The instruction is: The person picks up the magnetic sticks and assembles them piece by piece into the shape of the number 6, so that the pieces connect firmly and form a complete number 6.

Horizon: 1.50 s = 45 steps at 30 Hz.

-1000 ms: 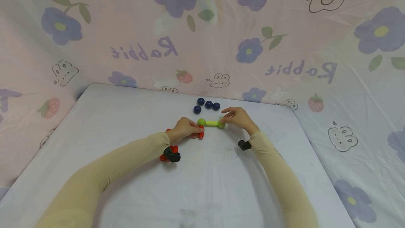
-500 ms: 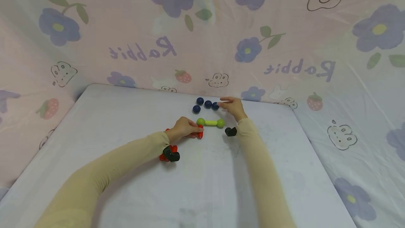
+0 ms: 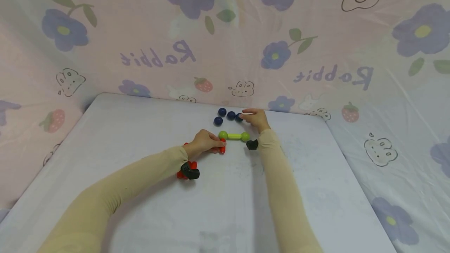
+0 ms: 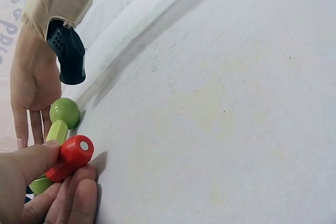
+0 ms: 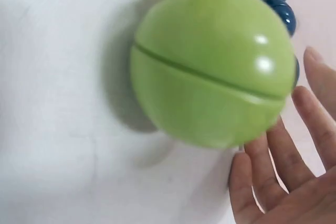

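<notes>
My left hand [image 3: 203, 143] pinches a red magnetic rod [image 4: 76, 151] between thumb and fingers; a pale metal dot shows on the rod's end. The rod is at the left green ball [image 3: 223, 135], though whether they touch cannot be told. A yellow-green rod [image 3: 234, 136] joins that ball to another green ball [image 3: 245, 136]. My right hand [image 3: 256, 118] is at the rightmost dark blue ball [image 3: 238, 117], fingertips beside it. In the right wrist view its fingers look spread and fairly straight, and the near green ball [image 5: 210, 66] hides most of that blue ball.
More dark blue balls [image 3: 231, 115] lie beside it at the back of the white table [image 3: 147, 120]. Red pieces [image 3: 183, 174] lie under my left wrist, partly covered by the arm and its black wrist camera [image 3: 190, 171]. A printed curtain [image 3: 232, 50] hangs behind the table.
My right hand has left the right green ball and moved back and left to the rightmost blue ball. My left hand holds the red rod in the same place.
</notes>
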Each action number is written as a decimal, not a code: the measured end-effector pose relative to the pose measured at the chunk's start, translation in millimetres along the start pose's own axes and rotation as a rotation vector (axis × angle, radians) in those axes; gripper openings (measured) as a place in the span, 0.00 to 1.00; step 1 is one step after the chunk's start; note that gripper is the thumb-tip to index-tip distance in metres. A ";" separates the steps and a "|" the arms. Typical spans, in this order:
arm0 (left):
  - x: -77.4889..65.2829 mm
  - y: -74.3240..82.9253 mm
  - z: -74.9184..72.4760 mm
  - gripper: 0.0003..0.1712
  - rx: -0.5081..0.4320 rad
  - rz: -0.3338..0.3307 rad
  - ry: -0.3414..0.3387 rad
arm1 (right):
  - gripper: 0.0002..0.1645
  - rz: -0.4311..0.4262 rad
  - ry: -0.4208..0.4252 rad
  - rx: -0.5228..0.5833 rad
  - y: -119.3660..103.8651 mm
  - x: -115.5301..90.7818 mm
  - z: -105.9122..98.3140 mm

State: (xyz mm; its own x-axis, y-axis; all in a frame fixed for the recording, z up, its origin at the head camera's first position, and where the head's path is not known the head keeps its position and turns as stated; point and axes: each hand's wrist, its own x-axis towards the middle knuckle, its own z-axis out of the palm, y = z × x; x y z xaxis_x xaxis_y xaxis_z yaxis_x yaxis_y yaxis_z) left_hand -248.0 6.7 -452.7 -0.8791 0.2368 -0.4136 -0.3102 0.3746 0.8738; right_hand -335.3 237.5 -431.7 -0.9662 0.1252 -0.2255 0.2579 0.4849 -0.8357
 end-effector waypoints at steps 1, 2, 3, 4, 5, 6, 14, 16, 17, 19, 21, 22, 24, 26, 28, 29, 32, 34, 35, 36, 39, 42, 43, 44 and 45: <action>0.1 -0.1 0.0 0.22 0.000 0.000 0.000 | 0.25 -0.007 0.002 -0.005 -0.4 -1.8 0.9; 0.5 -0.5 0.3 0.22 0.002 0.002 0.000 | 0.25 -0.016 0.003 -0.012 -0.6 -3.5 1.6; 0.6 -0.7 0.4 0.22 0.002 0.001 0.000 | 0.25 -0.026 0.005 -0.017 -0.5 -5.1 2.4; 0.6 -0.8 0.6 0.22 0.002 0.001 0.001 | 0.25 -0.032 0.010 -0.022 -0.2 -6.1 3.1; 0.3 -0.7 0.7 0.22 0.000 0.002 0.001 | 0.25 -0.035 0.012 -0.026 -0.3 -7.4 3.6; 0.1 -0.6 0.7 0.21 0.001 0.003 0.001 | 0.24 -0.034 0.014 -0.023 -0.4 -8.1 4.2; -0.8 -0.2 0.7 0.20 0.003 0.006 -0.001 | 0.23 -0.022 0.025 -0.028 -0.5 -6.2 6.7; -0.8 -0.2 0.5 0.20 0.002 0.006 -0.001 | 0.23 -0.021 0.024 -0.036 0.1 -5.2 6.7; -0.9 -0.3 0.3 0.20 0.000 0.006 -0.001 | 0.23 -0.020 0.025 -0.039 0.4 -4.8 6.7; -1.1 -0.6 0.3 0.19 -0.002 0.009 -0.002 | 0.23 -0.020 0.026 -0.040 1.3 -3.8 6.9; -1.1 -1.1 0.1 0.19 -0.007 0.012 -0.002 | 0.22 -0.019 0.027 -0.043 2.1 -3.2 7.3; -1.1 -1.4 0.2 0.19 -0.009 0.015 -0.002 | 0.22 -0.016 0.029 -0.044 2.5 -3.0 7.6; -1.2 -1.8 0.3 0.19 -0.011 0.021 -0.001 | 0.22 -0.013 0.031 -0.054 3.3 -2.2 8.2; -1.3 -2.2 0.4 0.18 -0.014 0.026 0.001 | 0.22 -0.012 0.034 -0.061 3.8 -1.8 8.8; -1.4 -2.4 0.5 0.18 -0.017 0.026 0.003 | 0.22 -0.012 0.036 -0.066 4.2 -1.4 9.1; -1.4 -2.5 0.5 0.18 -0.021 0.026 0.003 | 0.22 -0.014 0.036 -0.066 4.4 -1.4 9.2; -1.0 -2.8 0.5 0.18 -0.018 0.022 0.002 | 0.22 -0.015 0.033 -0.060 4.3 -2.3 8.6; -0.6 -2.8 0.4 0.19 -0.014 0.019 0.001 | 0.22 -0.014 0.028 -0.057 3.9 -3.1 7.8; -0.4 -2.8 0.3 0.19 -0.013 0.017 0.000 | 0.22 -0.012 0.025 -0.054 3.4 -3.7 7.2; -0.2 -2.8 0.2 0.19 -0.009 0.013 -0.001 | 0.23 -0.011 0.021 -0.050 2.9 -4.3 6.6; 0.1 -2.6 -0.3 0.20 -0.007 0.004 -0.003 | 0.23 -0.015 0.009 -0.040 1.1 -5.6 4.5; 0.0 -2.3 -0.8 0.20 -0.008 0.000 -0.005 | 0.23 -0.039 -0.007 -0.028 -0.6 -5.9 2.3; -0.1 -2.3 -0.9 0.20 -0.006 0.005 -0.008 | 0.23 -0.046 -0.011 -0.019 -1.2 -5.9 1.6; -0.2 -2.2 -1.1 0.20 -0.006 0.009 -0.012 | 0.23 -0.053 -0.015 -0.008 -1.7 -6.1 0.9; -0.3 -2.0 -1.4 0.20 -0.007 0.013 -0.015 | 0.23 -0.061 -0.022 -0.003 -2.3 -6.3 0.0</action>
State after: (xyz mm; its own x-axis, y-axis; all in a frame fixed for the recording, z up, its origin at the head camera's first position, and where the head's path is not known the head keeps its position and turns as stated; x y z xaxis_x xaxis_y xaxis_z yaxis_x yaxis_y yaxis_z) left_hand -247.6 4.6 -453.9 -0.8779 0.2548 -0.4054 -0.3010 0.3650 0.8810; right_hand -329.8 235.6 -428.3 -0.9797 0.0767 -0.1852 0.1987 0.4935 -0.8467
